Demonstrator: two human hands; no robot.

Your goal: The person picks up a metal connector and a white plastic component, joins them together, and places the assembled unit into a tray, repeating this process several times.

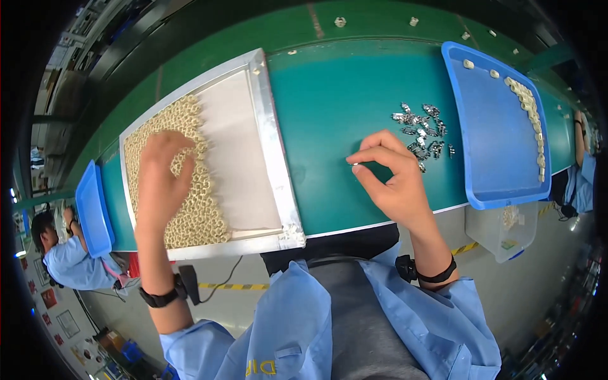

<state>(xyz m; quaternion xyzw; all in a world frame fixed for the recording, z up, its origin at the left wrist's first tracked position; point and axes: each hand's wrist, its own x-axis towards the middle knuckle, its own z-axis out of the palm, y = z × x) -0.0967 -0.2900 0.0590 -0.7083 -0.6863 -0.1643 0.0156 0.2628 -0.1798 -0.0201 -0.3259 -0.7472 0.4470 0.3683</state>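
My left hand (163, 177) is above the cream-coloured ring-shaped parts (196, 212), its fingers curved and the thumb apart from them. I see nothing between them, though the hand is slightly blurred. The parts lie packed over the left portion of a shallow tray with a silvery frame (273, 136). Over the green work surface (329, 101), my right hand (396, 174) pinches a tiny shiny metal piece (356, 165) between thumb and index finger. Just past that hand lies a loose pile of small shiny metal pieces (421, 130).
A blue tray (500, 145) at the right has a row of cream parts along its far side. Another blue tray (95, 209) stands at the far left. A clear plastic bin (500, 231) sits below the right tray. People work at both ends of the bench.
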